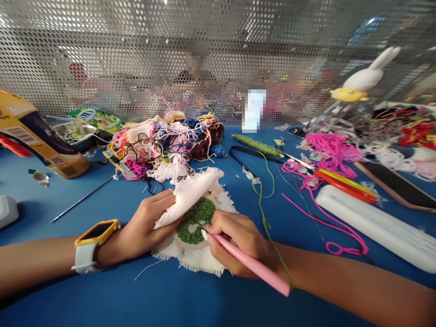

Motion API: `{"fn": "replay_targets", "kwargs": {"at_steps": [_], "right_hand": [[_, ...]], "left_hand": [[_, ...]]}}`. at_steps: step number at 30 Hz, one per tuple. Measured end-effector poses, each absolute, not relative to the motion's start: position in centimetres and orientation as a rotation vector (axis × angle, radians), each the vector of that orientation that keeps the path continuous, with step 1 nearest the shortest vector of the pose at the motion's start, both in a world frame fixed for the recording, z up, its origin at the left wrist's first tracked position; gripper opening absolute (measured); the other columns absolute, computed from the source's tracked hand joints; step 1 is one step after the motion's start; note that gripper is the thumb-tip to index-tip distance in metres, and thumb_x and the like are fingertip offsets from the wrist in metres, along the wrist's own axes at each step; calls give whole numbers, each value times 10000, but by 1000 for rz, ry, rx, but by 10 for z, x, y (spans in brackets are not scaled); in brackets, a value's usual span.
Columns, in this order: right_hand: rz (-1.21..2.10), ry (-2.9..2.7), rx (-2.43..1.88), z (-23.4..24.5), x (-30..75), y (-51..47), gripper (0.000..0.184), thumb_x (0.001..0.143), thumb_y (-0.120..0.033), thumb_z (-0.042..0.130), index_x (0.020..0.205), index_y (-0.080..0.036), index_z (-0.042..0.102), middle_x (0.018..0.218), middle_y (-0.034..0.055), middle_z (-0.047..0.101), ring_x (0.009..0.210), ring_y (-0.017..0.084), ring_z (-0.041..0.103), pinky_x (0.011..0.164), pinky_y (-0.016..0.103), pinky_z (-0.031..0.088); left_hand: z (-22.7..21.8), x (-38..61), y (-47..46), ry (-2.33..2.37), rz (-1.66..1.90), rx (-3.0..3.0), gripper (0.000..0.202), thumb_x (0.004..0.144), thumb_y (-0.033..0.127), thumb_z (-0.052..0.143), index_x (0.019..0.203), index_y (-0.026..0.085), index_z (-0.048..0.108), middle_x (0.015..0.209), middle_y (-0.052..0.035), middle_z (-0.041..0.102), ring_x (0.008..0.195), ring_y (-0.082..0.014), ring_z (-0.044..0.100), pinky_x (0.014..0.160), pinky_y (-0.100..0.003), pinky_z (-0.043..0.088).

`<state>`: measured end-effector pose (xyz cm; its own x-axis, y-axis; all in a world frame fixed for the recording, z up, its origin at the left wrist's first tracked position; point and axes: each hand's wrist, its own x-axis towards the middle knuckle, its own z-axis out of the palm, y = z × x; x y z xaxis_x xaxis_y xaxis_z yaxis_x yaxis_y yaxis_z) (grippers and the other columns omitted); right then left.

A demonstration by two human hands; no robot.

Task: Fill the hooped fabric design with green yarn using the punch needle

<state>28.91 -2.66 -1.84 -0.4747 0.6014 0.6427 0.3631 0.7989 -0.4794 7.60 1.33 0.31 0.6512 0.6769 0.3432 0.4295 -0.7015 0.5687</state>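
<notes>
My left hand (145,227), with a yellow-cased watch (93,243) on its wrist, pinches the folded-up edge of a white frayed cloth (192,193) on the blue table. The cloth carries a patch of green tufted yarn (200,215) shaped like a ring. My right hand (238,243) grips a pink punch needle (254,265) like a pen, its tip touching the green patch. A green yarn strand (264,200) runs from my right hand up to a green yarn skein (257,145).
A tangled heap of mixed yarn (166,145) lies behind the cloth. Pink yarn (327,154), red-and-yellow scissors (344,184), a white case (374,225) and a dark phone (395,184) sit at right. A yellow-navy bottle (37,136) and a metal rod (83,197) lie at left. Perforated mesh (136,54) closes the back.
</notes>
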Motion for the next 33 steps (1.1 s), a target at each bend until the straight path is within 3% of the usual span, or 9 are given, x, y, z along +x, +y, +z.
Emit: {"fn": "replay_targets", "kwargs": {"at_steps": [4,7,11,18,28,33], "right_hand": [[294,-2219,-777,-21,288,-24,106,869,-158,500,765,-167,514,670,21,521,586,119,495,543,229,427],[326,-2176,-754,-21,288,-23,93,855,-132,502,769,-167,508,667,16,514,586,117,493,549,230,433],[363,-2061,-711,-21,290,-25,165,740,-51,478,731,-201,408,610,-27,402,514,105,382,476,236,351],[482,-1942,-770,-33,294,-27,229,634,-41,500,737,-212,389,602,-42,385,488,90,327,456,241,256],[483,-2023,-744,-24,294,-25,216,721,-37,476,719,-207,344,630,-48,313,530,92,319,497,230,298],[467,-2160,-693,-17,291,-25,140,834,-50,422,788,-161,494,698,28,479,634,129,467,581,248,421]], "left_hand": [[5,78,13,832,796,2458,192,869,140,423,681,163,453,710,-10,527,613,-108,417,562,-212,386],[4,79,15,864,778,2418,159,884,153,420,741,154,490,745,-17,551,634,-109,440,583,-212,404],[2,79,16,912,769,2385,165,887,186,434,739,149,495,748,-20,556,659,-117,466,606,-222,416],[2,78,15,923,767,2371,185,889,198,433,715,155,479,721,-8,532,630,-111,454,580,-216,401],[2,78,16,904,786,2366,194,890,173,440,697,157,448,709,8,506,634,-100,424,586,-203,384],[1,79,17,902,764,2344,144,897,176,431,779,141,506,767,-11,549,661,-107,445,610,-207,404]]}}
